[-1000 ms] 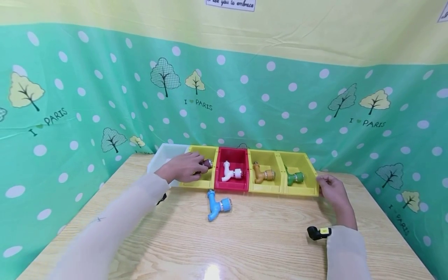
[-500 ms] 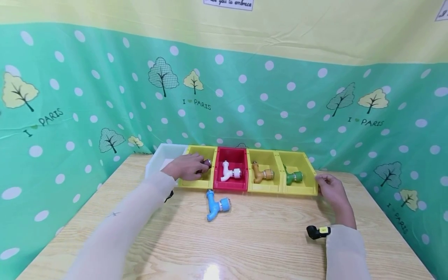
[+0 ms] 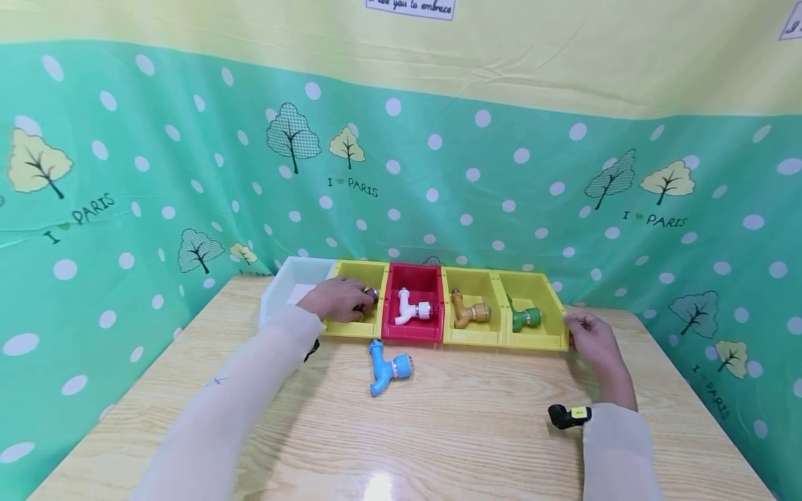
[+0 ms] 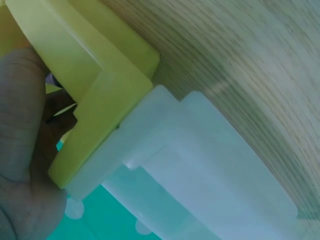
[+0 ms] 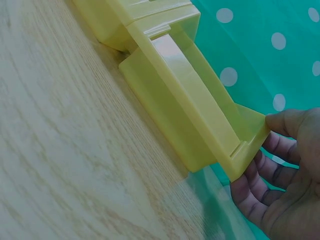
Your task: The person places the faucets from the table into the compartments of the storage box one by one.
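My left hand point(image 3: 338, 300) reaches into the left yellow bin point(image 3: 351, 332), its fingers curled over a dark maroon tap point(image 3: 372, 293) that is mostly covered by them. In the left wrist view that hand point(image 4: 22, 135) lies over the bin wall, and the tap is nearly hidden. At the row's far end my right hand point(image 3: 594, 341) pinches the side wall of the rightmost yellow bin point(image 3: 544, 341), with thumb and fingers on either side of the edge in the right wrist view. A blue tap point(image 3: 383, 369) lies on the table in front of the row.
The bins are joined in a row against the curtain. A red bin point(image 3: 413, 337) holds a white tap point(image 3: 407, 309). Yellow bins to its right hold an orange-brown tap point(image 3: 465, 313) and a green tap point(image 3: 523, 317). A translucent white bin point(image 3: 276, 296) forms the left end.
My left hand has shifted slightly right within the left yellow bin, still over the maroon tap. My right hand keeps its place on the end bin; the blue tap has not moved.
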The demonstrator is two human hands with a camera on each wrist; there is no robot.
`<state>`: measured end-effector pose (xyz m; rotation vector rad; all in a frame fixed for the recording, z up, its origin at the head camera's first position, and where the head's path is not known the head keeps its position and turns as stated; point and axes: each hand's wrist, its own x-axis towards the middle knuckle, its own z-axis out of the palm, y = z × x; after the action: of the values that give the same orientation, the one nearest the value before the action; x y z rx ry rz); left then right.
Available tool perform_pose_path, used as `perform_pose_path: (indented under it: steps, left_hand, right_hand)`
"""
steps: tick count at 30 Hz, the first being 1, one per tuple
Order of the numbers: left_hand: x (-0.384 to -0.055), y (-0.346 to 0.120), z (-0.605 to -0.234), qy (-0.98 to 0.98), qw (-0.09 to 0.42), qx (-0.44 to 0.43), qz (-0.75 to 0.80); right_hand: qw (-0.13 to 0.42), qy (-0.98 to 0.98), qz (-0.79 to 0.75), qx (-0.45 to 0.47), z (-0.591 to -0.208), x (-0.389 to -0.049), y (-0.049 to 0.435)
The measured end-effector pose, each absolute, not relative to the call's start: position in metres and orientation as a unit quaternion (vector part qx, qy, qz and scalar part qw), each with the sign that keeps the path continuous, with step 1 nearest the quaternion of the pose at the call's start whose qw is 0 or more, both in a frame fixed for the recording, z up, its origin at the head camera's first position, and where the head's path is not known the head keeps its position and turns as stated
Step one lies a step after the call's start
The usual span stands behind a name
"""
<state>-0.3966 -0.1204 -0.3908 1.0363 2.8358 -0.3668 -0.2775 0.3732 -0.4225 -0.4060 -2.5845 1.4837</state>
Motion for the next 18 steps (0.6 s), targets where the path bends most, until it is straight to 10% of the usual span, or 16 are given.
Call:
perform_pose_path:
  steps: [18]
  left_hand:
    - [-0.387, -0.127, -0.375, 0.925, -0.011, 0.365, -0.100]
  right_hand:
    - [0.051, -0.856, 0.494, -0.142, -0.424, -0.278, 0.374]
